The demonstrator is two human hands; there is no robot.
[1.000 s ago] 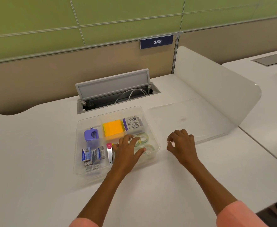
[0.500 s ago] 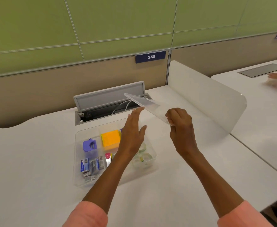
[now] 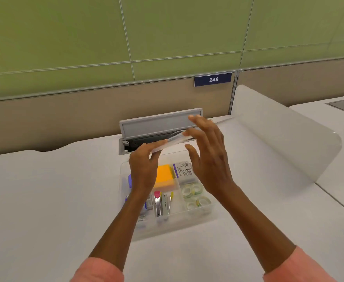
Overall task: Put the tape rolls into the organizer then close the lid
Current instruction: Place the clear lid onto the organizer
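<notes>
Above the organizer [image 3: 199, 219], both hands now grip the raised lid [image 3: 172, 143], fingers pinching its edges.

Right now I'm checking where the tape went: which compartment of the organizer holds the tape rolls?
The front right compartment, below the white labelled box. Its clear tape rolls set it apart; the others hold orange sticky notes and metal tools.

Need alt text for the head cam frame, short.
Two bare hands, left hand and right hand, hold a clear plastic lid tilted above an open clear plastic organizer on a white desk. Clear tape rolls lie in its right compartment, beside an orange sticky-note pad.
</notes>
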